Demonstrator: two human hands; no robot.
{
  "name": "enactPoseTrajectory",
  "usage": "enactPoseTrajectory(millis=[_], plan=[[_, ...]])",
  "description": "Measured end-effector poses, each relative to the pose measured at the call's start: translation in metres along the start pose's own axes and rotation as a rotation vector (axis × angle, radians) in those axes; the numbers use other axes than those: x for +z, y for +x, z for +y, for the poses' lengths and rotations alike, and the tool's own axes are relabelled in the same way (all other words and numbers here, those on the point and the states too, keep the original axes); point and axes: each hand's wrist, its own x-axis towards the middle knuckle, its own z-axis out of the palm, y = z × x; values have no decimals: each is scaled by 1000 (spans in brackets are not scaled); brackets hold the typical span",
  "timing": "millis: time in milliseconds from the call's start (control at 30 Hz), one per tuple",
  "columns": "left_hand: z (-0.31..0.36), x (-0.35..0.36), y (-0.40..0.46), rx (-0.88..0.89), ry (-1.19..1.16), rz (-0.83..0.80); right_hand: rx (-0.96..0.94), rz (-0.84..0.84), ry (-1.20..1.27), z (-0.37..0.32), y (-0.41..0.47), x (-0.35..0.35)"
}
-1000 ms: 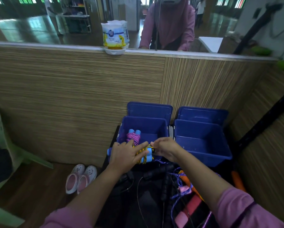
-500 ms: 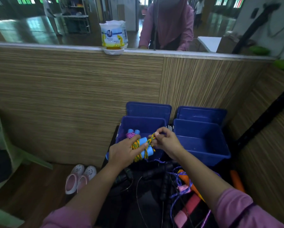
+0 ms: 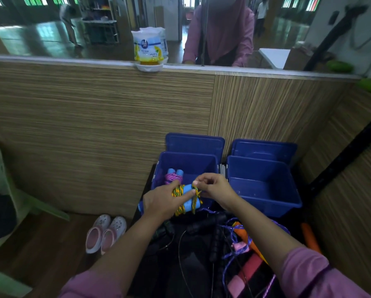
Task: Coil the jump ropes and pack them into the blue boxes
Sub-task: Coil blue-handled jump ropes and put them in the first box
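Landmark: left blue box (image 3: 210,162), taken as reference for all positions.

My left hand (image 3: 160,203) grips the yellow-orange jump rope bundle (image 3: 183,197) round its two light-blue handles, thumb lying across the upper one. The bundle hangs at the box's near rim, slightly above it. Its long axis runs from my left hand up and to the right, toward the box interior.

My right hand (image 3: 214,189) is on the free end of that axis, nearer the box than the left. Its fingers are narrowed to a pinch on the loose rope tail at the handle tips. The tail crosses over the handles there.

Judgement: wrap nearly done; the tail needs tucking, then the bundle goes forward and down into the box.

Inside the box, at its left side: one purple coiled rope (image 3: 173,177) with blue handles, already packed. Right blue box (image 3: 266,190) just beside it, nothing visible in it. Uncoiled ropes (image 3: 234,239) lie tangled on the near side of both boxes.
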Motion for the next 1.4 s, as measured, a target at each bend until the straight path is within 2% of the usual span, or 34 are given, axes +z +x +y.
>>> enactPoseTrajectory(millis=[300, 467, 567, 700, 800, 967, 1167, 1400], plan=[[4, 1, -5, 8, 0, 10, 5, 127, -258, 0, 7, 10], [2, -4, 0, 18, 21, 10, 137, 54, 77, -4, 1, 4], [-2, -5, -3, 80, -53, 5, 253, -8, 99, 0, 2, -4], [-2, -6, -8, 250, -173, 54, 362, -67, 103, 2, -2, -7], [-1, -3, -5, 309, -211, 46, 402, -42, 199, 3, -3, -6], [0, -6, -2, 197, -218, -8, 335, 113, 134, 2, -2, -8], [-4, 0, 7, 78, -269, -20, 260, 83, -66, -4, -4, 2], [-2, 0, 3, 72, -369, 3, 301, 4, -104, -6, -6, 10]])
